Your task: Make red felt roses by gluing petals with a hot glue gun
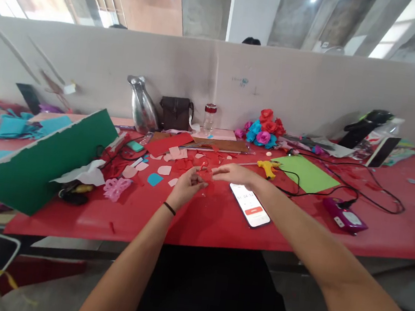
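Observation:
My left hand (188, 184), with a dark band at the wrist, is at the middle of the red-covered table (138, 223). Its fingers are pinched on a small red paper piece (203, 165), whose exact shape is too small to make out. Just right of it, my right hand (236, 174) is held palm down with fingers stretched toward the left fingertips; nothing shows in it. Below my right hand lies a phone (250, 207) with a lit timer screen, its top edge partly covered. Pink paper petals (164, 170) and a blue petal (155, 179) are scattered left of my hands.
A yellow glue gun (267, 169) and light green sheet (305, 173) lie to the right, with cables running to a purple power box (344, 215). A green board (47, 166) leans at left. Behind stand a steel jug (142, 104), glass bottle (209, 119) and paper flowers (265, 130).

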`<state>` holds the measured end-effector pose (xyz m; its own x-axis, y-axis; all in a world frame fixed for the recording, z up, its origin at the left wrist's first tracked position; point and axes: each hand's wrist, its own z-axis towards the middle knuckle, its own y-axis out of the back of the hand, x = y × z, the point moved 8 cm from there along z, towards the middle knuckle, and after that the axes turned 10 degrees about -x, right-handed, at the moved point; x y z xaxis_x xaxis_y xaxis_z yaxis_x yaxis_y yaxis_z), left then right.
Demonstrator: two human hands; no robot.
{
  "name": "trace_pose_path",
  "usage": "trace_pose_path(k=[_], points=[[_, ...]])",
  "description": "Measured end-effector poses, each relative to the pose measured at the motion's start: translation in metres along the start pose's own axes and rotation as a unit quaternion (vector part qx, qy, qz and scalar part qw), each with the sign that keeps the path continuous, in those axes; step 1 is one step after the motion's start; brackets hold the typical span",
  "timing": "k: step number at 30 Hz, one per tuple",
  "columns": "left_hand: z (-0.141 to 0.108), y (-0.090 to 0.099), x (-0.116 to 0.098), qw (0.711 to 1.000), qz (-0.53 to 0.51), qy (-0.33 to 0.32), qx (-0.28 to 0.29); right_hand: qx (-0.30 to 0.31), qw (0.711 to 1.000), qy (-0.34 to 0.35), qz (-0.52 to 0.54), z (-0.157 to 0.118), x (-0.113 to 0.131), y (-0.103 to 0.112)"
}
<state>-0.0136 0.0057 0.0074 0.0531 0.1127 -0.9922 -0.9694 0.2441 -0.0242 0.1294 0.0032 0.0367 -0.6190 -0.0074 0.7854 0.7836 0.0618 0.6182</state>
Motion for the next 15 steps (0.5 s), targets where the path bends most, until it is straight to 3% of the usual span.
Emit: trace_pose_path(k=[4, 9, 15], points=[[-0.005, 0.004, -0.004, 1.000, 0.023, -0.021, -0.004, -0.005, 0.994, -0.016, 0.112, -0.015, 0.002, -0.026], [-0.010, 0.000, 0.001, 0.999, 0.043, -0.032, -0.006, -0.071, 0.986, -0.034, 0.144, -0.024, -0.015, -0.028], [-0.026, 0.007, -0.004, 0.988, 0.016, -0.093, -0.122, -0.197, 0.956, -0.054, 0.211, -0.039, -0.031, -0.012]])
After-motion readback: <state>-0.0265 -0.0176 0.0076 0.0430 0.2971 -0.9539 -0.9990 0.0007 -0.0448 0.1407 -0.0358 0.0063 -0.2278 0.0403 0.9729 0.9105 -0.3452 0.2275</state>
